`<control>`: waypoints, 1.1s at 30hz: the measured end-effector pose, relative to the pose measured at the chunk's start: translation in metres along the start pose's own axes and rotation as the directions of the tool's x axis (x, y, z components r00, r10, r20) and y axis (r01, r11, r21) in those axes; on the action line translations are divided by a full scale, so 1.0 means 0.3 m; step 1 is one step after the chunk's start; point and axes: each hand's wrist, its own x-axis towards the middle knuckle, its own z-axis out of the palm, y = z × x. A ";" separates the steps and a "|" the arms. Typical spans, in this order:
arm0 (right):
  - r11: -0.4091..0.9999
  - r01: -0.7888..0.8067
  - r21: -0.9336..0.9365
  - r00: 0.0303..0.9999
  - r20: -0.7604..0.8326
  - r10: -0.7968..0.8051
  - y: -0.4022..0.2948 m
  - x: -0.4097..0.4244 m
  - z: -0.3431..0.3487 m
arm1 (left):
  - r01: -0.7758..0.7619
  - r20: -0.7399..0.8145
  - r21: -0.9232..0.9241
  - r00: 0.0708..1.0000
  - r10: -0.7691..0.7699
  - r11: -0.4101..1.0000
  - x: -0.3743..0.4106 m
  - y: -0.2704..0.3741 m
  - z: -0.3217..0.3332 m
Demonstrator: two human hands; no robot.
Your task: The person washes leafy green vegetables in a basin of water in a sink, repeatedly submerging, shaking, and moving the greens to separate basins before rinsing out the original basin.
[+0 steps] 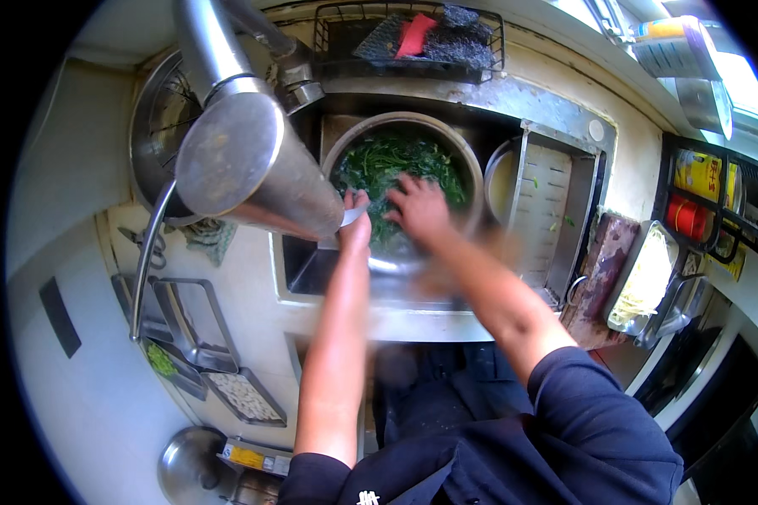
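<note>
A large round metal basin stands in the sink, holding water and leafy greens. My right hand is over the greens with its fingers spread; whether the fingertips touch them is hard to tell. At the basin's left edge is my left hand, partly covered by a large metal cylinder that hangs close to the camera. A whitish strip lies across the left hand's fingers; I cannot tell whether it is held or is water.
A perforated metal tray sits at the sink's right, beside a stained board and a tray of pale shreds. Behind is a wire basket with scouring pads. Scissors, a cloth and metal trays lie left.
</note>
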 end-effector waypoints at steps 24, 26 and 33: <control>0.988 0.086 -0.130 0.996 0.036 -0.082 -0.011 0.120 -0.002 | 0.053 -0.070 -0.181 0.995 -0.066 0.982 -0.073 0.033 -0.004; 0.949 -0.029 -0.313 1.000 -0.015 0.026 -0.106 0.102 0.031 | 0.063 -0.083 -0.179 0.993 -0.079 0.982 -0.036 -0.010 -0.010; 0.984 -0.175 -0.043 0.983 -0.073 0.171 -0.054 0.101 0.027 | 0.277 -0.067 -0.227 0.952 -0.299 0.933 -0.076 0.058 0.041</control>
